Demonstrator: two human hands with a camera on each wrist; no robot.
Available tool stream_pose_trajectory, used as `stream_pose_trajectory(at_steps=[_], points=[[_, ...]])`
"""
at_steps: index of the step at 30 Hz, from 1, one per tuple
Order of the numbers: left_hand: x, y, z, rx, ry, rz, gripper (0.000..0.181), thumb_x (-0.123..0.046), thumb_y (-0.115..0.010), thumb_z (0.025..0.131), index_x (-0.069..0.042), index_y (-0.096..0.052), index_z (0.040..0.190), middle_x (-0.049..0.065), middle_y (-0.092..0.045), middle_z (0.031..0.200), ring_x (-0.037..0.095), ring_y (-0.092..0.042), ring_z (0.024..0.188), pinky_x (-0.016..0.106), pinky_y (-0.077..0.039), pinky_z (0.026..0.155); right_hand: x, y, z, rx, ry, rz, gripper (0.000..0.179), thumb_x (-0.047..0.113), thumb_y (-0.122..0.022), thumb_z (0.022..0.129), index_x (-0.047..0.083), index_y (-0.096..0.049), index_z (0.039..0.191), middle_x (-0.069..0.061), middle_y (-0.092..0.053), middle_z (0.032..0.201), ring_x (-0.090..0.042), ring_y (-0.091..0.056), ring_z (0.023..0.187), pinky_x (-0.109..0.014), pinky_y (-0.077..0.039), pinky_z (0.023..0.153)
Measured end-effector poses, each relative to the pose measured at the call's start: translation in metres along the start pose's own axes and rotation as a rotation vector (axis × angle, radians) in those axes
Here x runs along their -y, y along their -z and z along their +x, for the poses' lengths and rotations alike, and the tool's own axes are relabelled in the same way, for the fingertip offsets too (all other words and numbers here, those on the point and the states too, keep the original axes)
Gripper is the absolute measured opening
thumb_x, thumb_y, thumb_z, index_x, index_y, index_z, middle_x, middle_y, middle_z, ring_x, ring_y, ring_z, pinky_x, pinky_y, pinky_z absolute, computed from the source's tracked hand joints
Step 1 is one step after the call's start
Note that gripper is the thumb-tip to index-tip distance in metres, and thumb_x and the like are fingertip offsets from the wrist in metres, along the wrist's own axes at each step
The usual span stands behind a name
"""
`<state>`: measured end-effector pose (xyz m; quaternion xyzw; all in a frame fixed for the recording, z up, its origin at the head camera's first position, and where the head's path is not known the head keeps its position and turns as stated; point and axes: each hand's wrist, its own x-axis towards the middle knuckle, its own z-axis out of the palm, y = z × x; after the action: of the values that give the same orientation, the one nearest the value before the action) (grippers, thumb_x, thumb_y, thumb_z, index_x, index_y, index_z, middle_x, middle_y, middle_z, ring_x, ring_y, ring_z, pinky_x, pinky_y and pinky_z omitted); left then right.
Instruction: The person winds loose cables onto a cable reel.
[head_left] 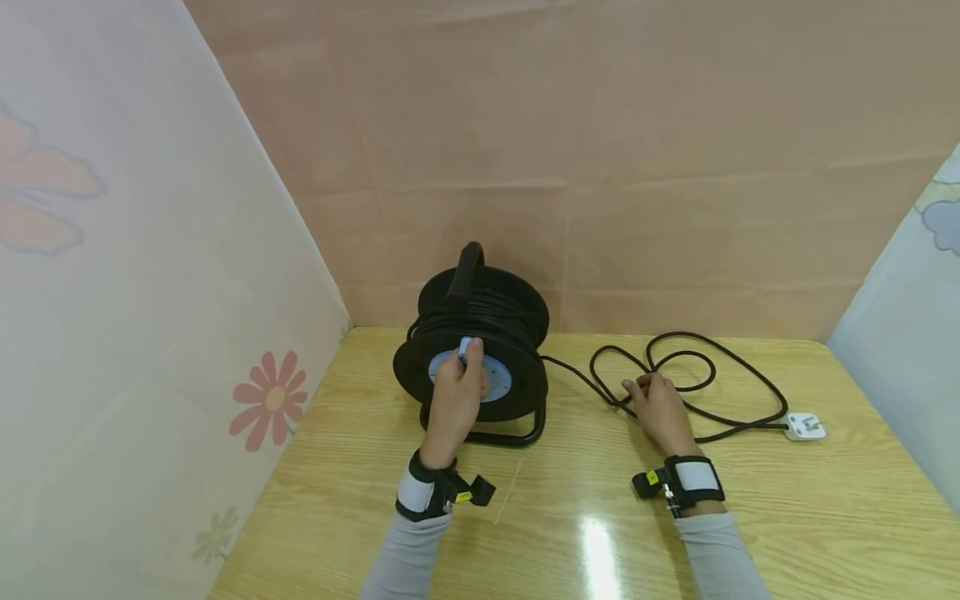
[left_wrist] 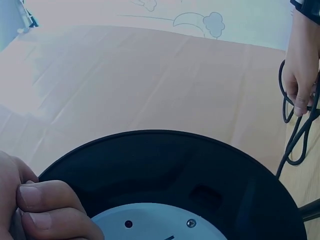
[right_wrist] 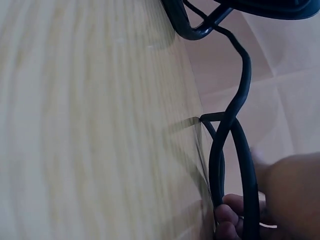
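A black cable reel (head_left: 528, 379) stands on the table with cable wound between its two discs. My left hand (head_left: 456, 404) grips the small blue knob (head_left: 465, 342) on the pale blue front hub (head_left: 501, 385). In the left wrist view its curled fingers (left_wrist: 55, 197) lie beside the hub's face. To the right of the reel, my right hand (head_left: 663, 412) pinches the loose black cable (head_left: 757, 377), and its fingertips (right_wrist: 227, 215) show around the strand in the right wrist view. From there the cable runs back to the reel.
A white plug (head_left: 805, 426) lies at the cable's far right end. The reel has a carrying handle (head_left: 465, 277) on top and a tubular stand (head_left: 517, 439) below. Behind the wooden table (head_left: 570, 517) rises a brown paper backdrop (head_left: 675, 167), with patterned side sheets (head_left: 187, 292).
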<state>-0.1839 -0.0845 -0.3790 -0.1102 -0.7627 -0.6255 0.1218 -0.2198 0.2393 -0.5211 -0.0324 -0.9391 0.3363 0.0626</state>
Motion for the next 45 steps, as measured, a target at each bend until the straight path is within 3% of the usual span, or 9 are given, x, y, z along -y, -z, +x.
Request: stream_pose_trajectory(at_steps=[6, 11, 16, 21, 23, 30, 35, 40, 45], points=[[-0.001, -0.003, 0.000, 0.015, -0.011, -0.015, 0.052, -0.039, -0.039, 0.105, -0.007, -0.041, 0.064, 0.003, -0.039, 0.051, 0.018, -0.034, 0.045, 0.028, -0.031, 0.049, -0.003, -0.002, 0.004, -0.088, 0.018, -0.037, 0.039, 0.030, -0.060, 0.097, -0.008, -0.057, 0.108, -0.020, -0.058, 0.091, -0.031, -0.057, 0.076, -0.043, -0.047, 0.063], [0.001, -0.006, -0.003, 0.025, -0.015, -0.006, 0.055, -0.046, -0.038, 0.104, -0.007, -0.044, 0.065, 0.004, -0.042, 0.054, 0.017, -0.036, 0.046, 0.027, -0.033, 0.048, -0.004, -0.001, 0.006, -0.066, -0.036, -0.070, 0.044, 0.033, -0.068, 0.090, -0.006, -0.052, 0.104, -0.018, -0.060, 0.081, -0.025, -0.055, 0.063, -0.038, -0.044, 0.052], [0.003, -0.010, -0.004, 0.036, -0.016, -0.017, 0.054, -0.047, -0.038, 0.103, -0.007, -0.043, 0.067, 0.005, -0.040, 0.054, 0.018, -0.033, 0.045, 0.027, -0.030, 0.046, 0.001, 0.000, 0.008, -0.040, -0.085, -0.080, 0.050, 0.040, -0.067, 0.090, -0.006, -0.048, 0.094, -0.010, -0.050, 0.064, -0.020, -0.046, 0.049, -0.031, -0.036, 0.041], [0.002, -0.014, -0.004, 0.068, -0.001, -0.012, 0.051, -0.041, -0.037, 0.105, -0.007, -0.044, 0.068, 0.002, -0.040, 0.054, 0.016, -0.033, 0.045, 0.027, -0.029, 0.047, 0.005, 0.001, 0.009, -0.068, -0.139, -0.138, 0.047, 0.040, -0.068, 0.088, -0.001, -0.047, 0.078, -0.002, -0.037, 0.050, -0.016, -0.038, 0.039, -0.028, -0.027, 0.033], [-0.001, -0.014, -0.004, 0.075, 0.003, -0.014, 0.049, -0.036, -0.037, 0.106, -0.006, -0.044, 0.067, 0.002, -0.039, 0.053, 0.015, -0.033, 0.045, 0.027, -0.029, 0.047, 0.006, 0.001, 0.009, -0.074, -0.157, -0.164, 0.045, 0.038, -0.068, 0.088, 0.001, -0.048, 0.072, -0.003, -0.038, 0.048, -0.017, -0.039, 0.038, -0.028, -0.027, 0.033], [-0.036, -0.008, -0.011, 0.084, 0.009, -0.020, 0.043, -0.026, -0.039, 0.106, -0.005, -0.043, 0.069, 0.000, -0.039, 0.055, 0.010, -0.033, 0.047, 0.026, -0.030, 0.049, 0.010, 0.000, 0.010, -0.087, -0.179, -0.133, 0.038, 0.028, -0.059, 0.090, 0.006, -0.048, 0.062, -0.004, -0.043, 0.048, -0.020, -0.042, 0.041, -0.030, -0.030, 0.035], [-0.036, -0.008, -0.013, 0.090, -0.006, -0.011, 0.044, -0.026, -0.039, 0.107, -0.006, -0.043, 0.068, 0.000, -0.038, 0.054, 0.011, -0.032, 0.046, 0.026, -0.029, 0.048, 0.008, 0.001, 0.007, -0.112, -0.133, -0.065, 0.045, 0.020, -0.058, 0.091, 0.012, -0.041, 0.049, 0.003, -0.032, 0.042, -0.016, -0.034, 0.036, -0.027, -0.025, 0.035], [-0.032, -0.008, -0.013, 0.096, -0.021, -0.037, 0.045, -0.027, -0.038, 0.107, -0.006, -0.041, 0.067, 0.000, -0.035, 0.052, 0.011, -0.029, 0.045, 0.025, -0.028, 0.047, 0.005, 0.002, 0.006, -0.095, -0.107, -0.006, 0.040, 0.017, -0.056, 0.090, 0.011, -0.042, 0.053, 0.004, -0.033, 0.043, -0.014, -0.033, 0.037, -0.027, -0.026, 0.036], [-0.031, -0.008, -0.014, 0.106, -0.032, -0.042, 0.044, -0.027, -0.038, 0.107, -0.007, -0.041, 0.068, 0.001, -0.036, 0.053, 0.010, -0.030, 0.044, 0.025, -0.028, 0.047, 0.001, 0.003, 0.006, -0.050, -0.119, -0.019, 0.022, 0.017, -0.051, 0.091, 0.002, -0.049, 0.076, -0.005, -0.044, 0.056, -0.018, -0.040, 0.045, -0.029, -0.031, 0.041]])
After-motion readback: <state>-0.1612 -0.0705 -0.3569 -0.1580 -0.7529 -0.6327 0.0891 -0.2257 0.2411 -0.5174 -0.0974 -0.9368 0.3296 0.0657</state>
